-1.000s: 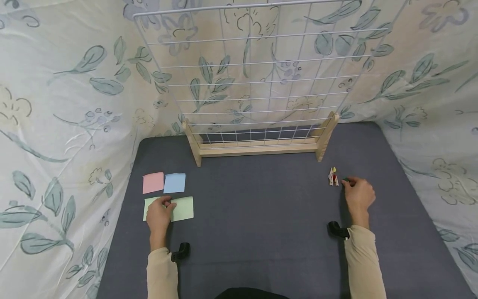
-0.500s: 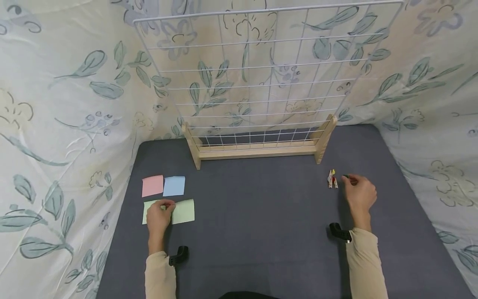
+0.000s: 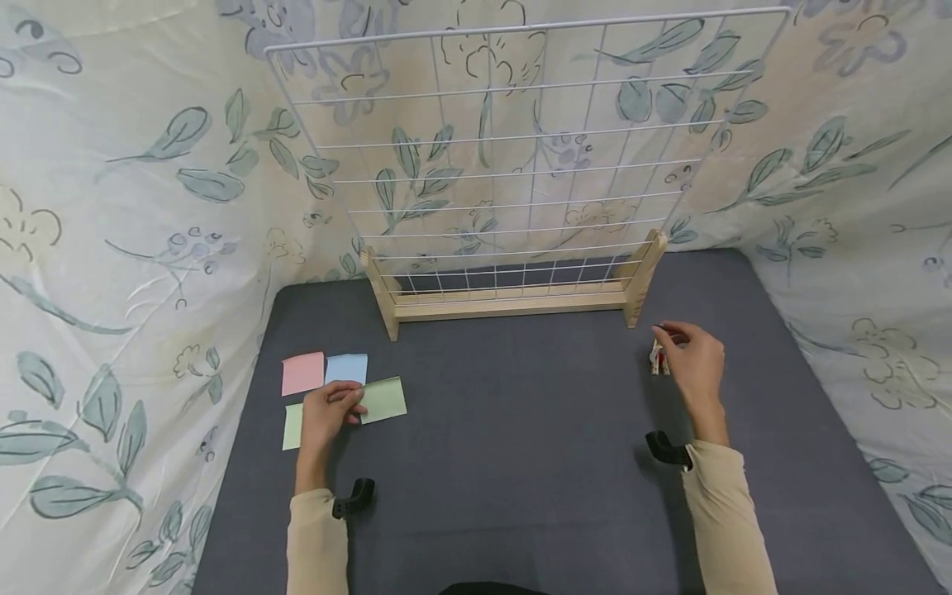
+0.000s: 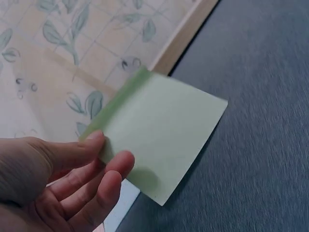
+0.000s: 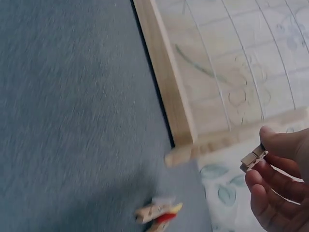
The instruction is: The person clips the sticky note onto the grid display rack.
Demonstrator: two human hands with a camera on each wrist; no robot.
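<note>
A green sticky note (image 4: pixel 164 130) is pinched by one edge between the thumb and fingers of my left hand (image 3: pixel 326 417). It tilts above the table, overlapping the blue sticky note (image 3: pixel 346 366) in the head view. Another green sticky note (image 3: pixel 292 428) lies partly hidden behind that hand, below a pink sticky note (image 3: pixel 302 374). My right hand (image 3: pixel 695 368) pinches a small wooden clothespin (image 5: pixel 253 158) between thumb and fingertips. Beneath it, several more clothespins (image 5: pixel 155 213) with red and yellow parts lie on the table, blurred in the right wrist view.
A white wire grid rack (image 3: pixel 513 180) stands upright at the back in a wooden base (image 3: pixel 513 308). Dark grey cloth covers the table (image 3: pixel 506 438). Patterned fabric (image 3: pixel 149 207) hangs around the back and sides.
My left hand has lifted the green sticky note and moved it slightly right, uncovering less of the lower one. My right hand has moved left with its clothespin, over the others.
</note>
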